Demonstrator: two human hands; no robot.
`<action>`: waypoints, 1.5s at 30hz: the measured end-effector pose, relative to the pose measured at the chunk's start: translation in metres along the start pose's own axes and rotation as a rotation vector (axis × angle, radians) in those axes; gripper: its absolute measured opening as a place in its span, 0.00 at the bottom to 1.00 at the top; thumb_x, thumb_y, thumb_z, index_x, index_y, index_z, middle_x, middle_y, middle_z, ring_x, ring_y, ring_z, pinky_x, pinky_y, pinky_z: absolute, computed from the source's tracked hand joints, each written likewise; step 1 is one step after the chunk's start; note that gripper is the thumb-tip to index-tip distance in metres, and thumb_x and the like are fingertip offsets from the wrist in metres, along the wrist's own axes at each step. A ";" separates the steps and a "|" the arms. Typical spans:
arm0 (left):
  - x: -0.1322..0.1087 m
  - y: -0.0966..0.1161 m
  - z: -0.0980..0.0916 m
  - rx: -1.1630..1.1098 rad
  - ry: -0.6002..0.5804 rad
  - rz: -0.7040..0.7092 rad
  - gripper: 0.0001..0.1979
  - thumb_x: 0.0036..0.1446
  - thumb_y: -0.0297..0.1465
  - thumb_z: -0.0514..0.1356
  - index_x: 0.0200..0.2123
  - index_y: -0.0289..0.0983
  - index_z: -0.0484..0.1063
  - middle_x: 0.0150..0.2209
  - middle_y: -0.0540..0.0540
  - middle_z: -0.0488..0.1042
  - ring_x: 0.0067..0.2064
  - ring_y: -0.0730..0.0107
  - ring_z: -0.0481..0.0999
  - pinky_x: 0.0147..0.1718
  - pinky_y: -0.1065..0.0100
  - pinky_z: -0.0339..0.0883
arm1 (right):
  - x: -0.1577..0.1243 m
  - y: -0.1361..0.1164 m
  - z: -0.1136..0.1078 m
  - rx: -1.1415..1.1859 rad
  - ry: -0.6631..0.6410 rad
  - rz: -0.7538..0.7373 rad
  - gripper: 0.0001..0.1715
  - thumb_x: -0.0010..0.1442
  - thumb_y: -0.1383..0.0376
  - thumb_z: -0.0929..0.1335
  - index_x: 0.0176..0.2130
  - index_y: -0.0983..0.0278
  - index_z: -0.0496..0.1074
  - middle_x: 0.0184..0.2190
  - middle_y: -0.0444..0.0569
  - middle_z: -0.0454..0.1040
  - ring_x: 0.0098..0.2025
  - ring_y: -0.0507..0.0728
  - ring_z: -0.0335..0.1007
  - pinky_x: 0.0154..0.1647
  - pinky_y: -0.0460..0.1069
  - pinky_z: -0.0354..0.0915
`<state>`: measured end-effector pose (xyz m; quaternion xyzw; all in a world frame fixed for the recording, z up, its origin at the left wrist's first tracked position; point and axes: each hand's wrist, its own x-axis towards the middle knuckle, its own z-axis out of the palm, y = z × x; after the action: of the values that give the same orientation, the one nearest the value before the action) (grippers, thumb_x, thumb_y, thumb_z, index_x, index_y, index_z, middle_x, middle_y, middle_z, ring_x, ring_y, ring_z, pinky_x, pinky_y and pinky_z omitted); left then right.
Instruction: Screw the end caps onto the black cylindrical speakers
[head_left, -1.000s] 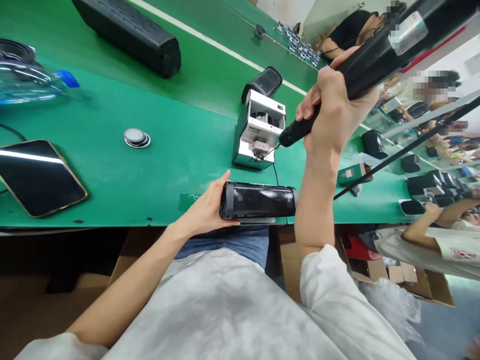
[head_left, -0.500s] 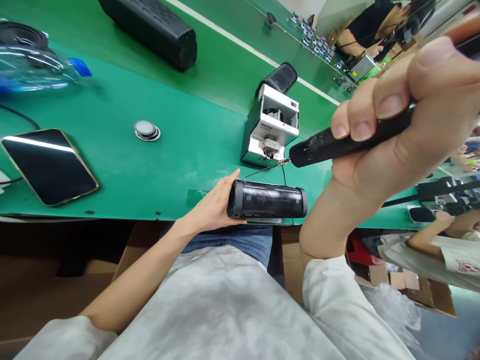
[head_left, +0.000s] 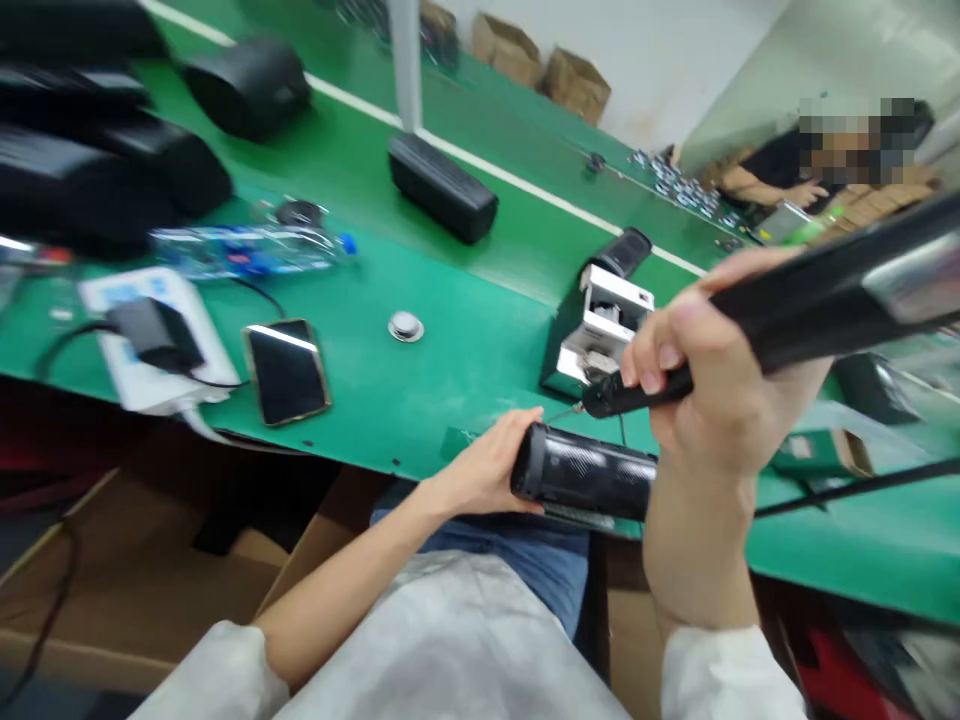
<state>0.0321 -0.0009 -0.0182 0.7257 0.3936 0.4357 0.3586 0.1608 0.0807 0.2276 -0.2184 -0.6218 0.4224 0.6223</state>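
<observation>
Head-worn cam, facing fwd/down, bench [head_left: 480,345] close

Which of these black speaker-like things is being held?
The glossy black cylinder with mesh side, one end in the grip of the left hand. The others, like the long black block on the green table, lie farther off, unheld.

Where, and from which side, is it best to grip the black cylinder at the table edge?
Probably the black cylinder is best gripped at its left end, from the left, with a grip spanning its far and near sides, as the left hand does. Its long body lies along the table edge, and the right forearm hides its other end.
</observation>
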 end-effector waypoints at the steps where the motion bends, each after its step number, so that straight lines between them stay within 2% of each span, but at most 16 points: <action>1: 0.001 -0.001 0.002 -0.019 0.018 0.005 0.72 0.47 0.47 0.88 0.83 0.42 0.49 0.76 0.25 0.64 0.76 0.27 0.69 0.76 0.31 0.67 | -0.003 0.007 0.000 0.000 -0.029 0.026 0.10 0.66 0.72 0.77 0.42 0.57 0.78 0.22 0.36 0.68 0.17 0.53 0.63 0.19 0.51 0.65; 4: 0.006 -0.007 0.004 -0.056 0.019 -0.006 0.68 0.41 0.52 0.88 0.77 0.38 0.58 0.68 0.27 0.71 0.68 0.29 0.76 0.70 0.35 0.73 | -0.011 0.028 -0.004 0.018 -0.107 0.086 0.12 0.67 0.71 0.79 0.43 0.57 0.77 0.23 0.38 0.71 0.18 0.54 0.66 0.19 0.50 0.66; 6: 0.009 -0.013 0.006 -0.046 0.008 -0.025 0.68 0.37 0.55 0.88 0.74 0.38 0.60 0.64 0.30 0.73 0.64 0.32 0.77 0.67 0.38 0.75 | -0.013 0.037 -0.008 0.064 -0.130 0.079 0.12 0.67 0.70 0.80 0.43 0.57 0.77 0.24 0.39 0.71 0.18 0.53 0.65 0.19 0.49 0.66; 11: 0.012 -0.030 0.015 -0.037 0.029 -0.013 0.74 0.27 0.58 0.89 0.72 0.40 0.60 0.61 0.30 0.74 0.60 0.32 0.78 0.65 0.39 0.75 | -0.015 0.041 -0.016 0.120 -0.175 0.077 0.13 0.66 0.70 0.80 0.42 0.57 0.76 0.24 0.39 0.70 0.18 0.54 0.64 0.18 0.49 0.66; 15: 0.013 -0.037 0.018 -0.033 0.025 0.004 0.76 0.25 0.57 0.90 0.72 0.40 0.59 0.60 0.30 0.74 0.61 0.31 0.78 0.64 0.39 0.75 | -0.016 0.041 -0.016 0.112 -0.194 0.064 0.12 0.67 0.70 0.80 0.42 0.58 0.77 0.26 0.41 0.73 0.18 0.54 0.66 0.18 0.50 0.66; 18: 0.012 -0.032 0.014 -0.042 0.027 0.005 0.74 0.27 0.55 0.91 0.72 0.38 0.60 0.61 0.29 0.73 0.62 0.30 0.77 0.65 0.39 0.75 | -0.016 0.043 -0.015 0.118 -0.203 0.060 0.11 0.67 0.71 0.80 0.41 0.59 0.77 0.26 0.41 0.74 0.18 0.54 0.67 0.18 0.48 0.67; 21: 0.011 -0.020 0.007 -0.046 0.023 -0.022 0.68 0.33 0.52 0.90 0.71 0.38 0.62 0.63 0.30 0.73 0.63 0.31 0.77 0.66 0.39 0.75 | -0.015 0.045 -0.013 0.166 -0.197 0.056 0.11 0.67 0.71 0.79 0.41 0.60 0.77 0.24 0.39 0.73 0.17 0.52 0.67 0.18 0.46 0.68; 24: 0.010 -0.008 0.000 -0.050 0.029 -0.044 0.65 0.41 0.47 0.89 0.75 0.40 0.59 0.67 0.30 0.71 0.68 0.31 0.75 0.69 0.37 0.72 | -0.016 0.048 -0.011 0.161 -0.196 0.049 0.11 0.69 0.70 0.78 0.40 0.60 0.75 0.24 0.37 0.72 0.17 0.50 0.66 0.19 0.45 0.68; 28: 0.007 0.001 -0.003 -0.030 0.028 -0.045 0.65 0.46 0.39 0.87 0.79 0.43 0.55 0.72 0.30 0.69 0.73 0.31 0.73 0.73 0.36 0.70 | -0.014 0.039 -0.016 0.100 -0.217 0.037 0.10 0.70 0.67 0.78 0.41 0.59 0.73 0.23 0.36 0.70 0.17 0.51 0.66 0.20 0.46 0.69; 31: 0.006 0.002 -0.003 0.018 0.021 -0.040 0.63 0.52 0.38 0.85 0.81 0.43 0.52 0.75 0.27 0.67 0.76 0.30 0.71 0.75 0.34 0.69 | -0.003 0.018 -0.030 0.074 -0.168 -0.027 0.11 0.69 0.66 0.77 0.46 0.56 0.73 0.23 0.33 0.67 0.16 0.50 0.63 0.18 0.45 0.65; 33: 0.005 0.000 -0.003 0.043 0.013 -0.041 0.63 0.55 0.38 0.84 0.82 0.42 0.50 0.76 0.26 0.65 0.77 0.28 0.70 0.76 0.32 0.68 | 0.011 0.004 -0.040 0.038 -0.069 -0.134 0.13 0.69 0.66 0.77 0.50 0.55 0.74 0.24 0.32 0.63 0.16 0.49 0.59 0.18 0.45 0.62; 35: 0.005 -0.001 -0.004 0.056 -0.004 -0.048 0.63 0.55 0.37 0.83 0.83 0.43 0.48 0.77 0.26 0.65 0.77 0.28 0.70 0.75 0.32 0.70 | 0.027 -0.001 -0.051 -0.029 0.047 -0.260 0.11 0.69 0.67 0.77 0.47 0.56 0.74 0.23 0.33 0.61 0.17 0.49 0.59 0.19 0.45 0.62; 36: 0.005 0.000 -0.005 0.059 -0.015 -0.052 0.64 0.55 0.36 0.83 0.83 0.43 0.47 0.77 0.26 0.65 0.77 0.28 0.71 0.74 0.32 0.71 | 0.034 0.000 -0.056 -0.070 0.101 -0.314 0.11 0.69 0.67 0.78 0.44 0.57 0.74 0.23 0.34 0.61 0.17 0.49 0.59 0.19 0.45 0.62; 39: 0.005 0.001 -0.007 0.070 -0.035 -0.053 0.64 0.55 0.36 0.83 0.83 0.42 0.46 0.75 0.26 0.66 0.76 0.28 0.72 0.73 0.33 0.73 | 0.048 0.018 -0.067 -0.172 0.184 -0.385 0.17 0.70 0.62 0.80 0.38 0.57 0.69 0.22 0.34 0.59 0.17 0.50 0.61 0.18 0.47 0.62; 45: 0.004 0.002 -0.009 0.086 -0.040 -0.046 0.64 0.57 0.37 0.82 0.84 0.45 0.44 0.78 0.28 0.64 0.79 0.29 0.69 0.76 0.33 0.70 | 0.059 0.061 -0.073 -0.261 0.208 -0.397 0.22 0.70 0.47 0.79 0.39 0.57 0.71 0.21 0.34 0.59 0.16 0.50 0.57 0.18 0.47 0.56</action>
<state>0.0255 0.0032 -0.0119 0.7397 0.4215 0.3953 0.3448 0.2080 0.1798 0.2040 -0.2128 -0.6345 0.1833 0.7201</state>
